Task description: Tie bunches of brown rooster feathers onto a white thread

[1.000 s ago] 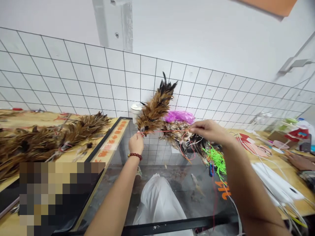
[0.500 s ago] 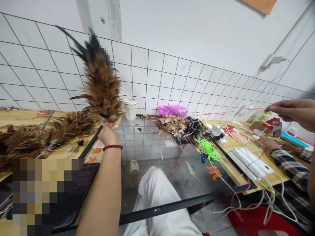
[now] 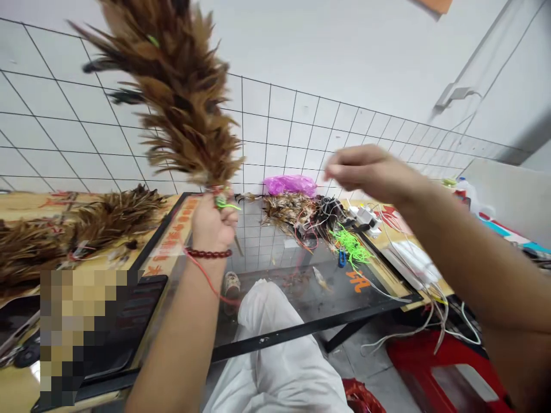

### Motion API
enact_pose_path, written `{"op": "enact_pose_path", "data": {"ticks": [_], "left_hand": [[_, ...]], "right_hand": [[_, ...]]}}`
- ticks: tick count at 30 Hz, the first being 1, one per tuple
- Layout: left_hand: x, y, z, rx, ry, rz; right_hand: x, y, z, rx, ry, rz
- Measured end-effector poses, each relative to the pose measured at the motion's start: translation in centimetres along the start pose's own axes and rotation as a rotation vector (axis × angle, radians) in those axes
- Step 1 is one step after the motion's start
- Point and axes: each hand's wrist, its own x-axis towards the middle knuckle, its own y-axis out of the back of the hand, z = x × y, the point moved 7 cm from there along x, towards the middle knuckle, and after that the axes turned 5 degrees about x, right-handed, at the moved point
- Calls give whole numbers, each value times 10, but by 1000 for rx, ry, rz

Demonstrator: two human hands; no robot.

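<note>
My left hand (image 3: pixel 213 225) is closed around the base of a brown feather bundle (image 3: pixel 174 92) and holds it upright, its plumes fanning toward the top left. A red string (image 3: pixel 206 278) hangs slack from that base past my left wrist. My right hand (image 3: pixel 370 172) is raised at centre right, blurred, fingers pinched together; whether the string is in them does not show. Below both hands is a glass tabletop (image 3: pixel 293 298) with a black frame.
Finished feather bundles (image 3: pixel 77 229) lie on the wooden table at left. Loose feathers (image 3: pixel 288 209), a pink bag (image 3: pixel 290 184), green cord (image 3: pixel 350 244) and white cables (image 3: pixel 413 264) crowd the far right. A red stool (image 3: pixel 434 367) stands on the floor. A wire grid panel (image 3: pixel 301 137) backs the table.
My left hand lifted the feather bundle higher and nearer. My right hand, stretched far right with the string taut, swung back toward the centre, and the string now hangs slack.
</note>
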Motion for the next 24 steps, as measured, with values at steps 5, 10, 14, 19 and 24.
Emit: {"op": "enact_pose_path", "data": {"ticks": [5,10,14,19,24], "left_hand": [[-37,-39,-57,-96,186,-141],[-45,-23,-79,-61,337,-170],[-44,-18,-68,-26,296,-141],[-43,-6,-47,72,202,-35],[-47,15,-27,290,148,46]], "right_hand": [[52,-83,-23,347,273,9],[55,-81,29,319,200,167],[44,-70,89,246,30,285],[8,-116,122,-283,-106,-366],[-71,-145,165,-794,-312,-755]]}}
